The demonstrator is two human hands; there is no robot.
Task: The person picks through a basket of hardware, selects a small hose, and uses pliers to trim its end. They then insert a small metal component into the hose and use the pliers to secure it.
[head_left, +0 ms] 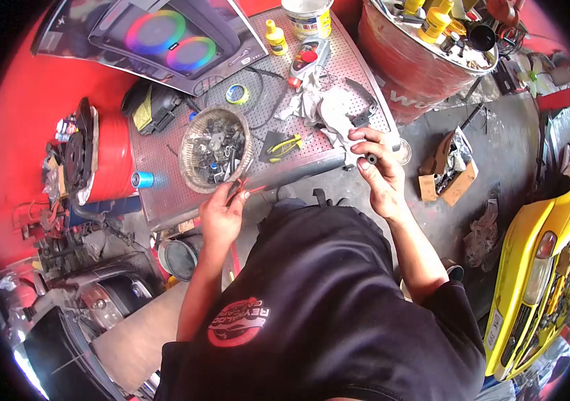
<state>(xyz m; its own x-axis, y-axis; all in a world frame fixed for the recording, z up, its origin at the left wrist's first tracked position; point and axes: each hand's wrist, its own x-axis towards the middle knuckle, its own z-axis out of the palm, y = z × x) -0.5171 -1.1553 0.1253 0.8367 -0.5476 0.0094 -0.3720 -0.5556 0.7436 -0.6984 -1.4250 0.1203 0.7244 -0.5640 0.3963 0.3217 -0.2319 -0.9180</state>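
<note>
My left hand [220, 215] is closed around a red-handled tool [237, 190] at the front edge of the workbench [164, 200]; its working end cannot be made out. Just beyond it, a round basket [188, 175] holds many small metal and dark parts. My right hand [384, 175], raised past the bench's right corner, pinches a small black cylindrical part [372, 159] with a round hole in its end. A dark piece [361, 121] shows by the right fingertips. Yellow-handled pliers [286, 148] lie between the basket and my right hand.
White crumpled cloth [335, 110], a tape roll [237, 93], a yellow bottle [275, 37] and a bucket [308, 23] sit on the bench. A red drum [405, 73] stands behind right. An open carton [448, 167] and a yellow car bumper [525, 247] are at right.
</note>
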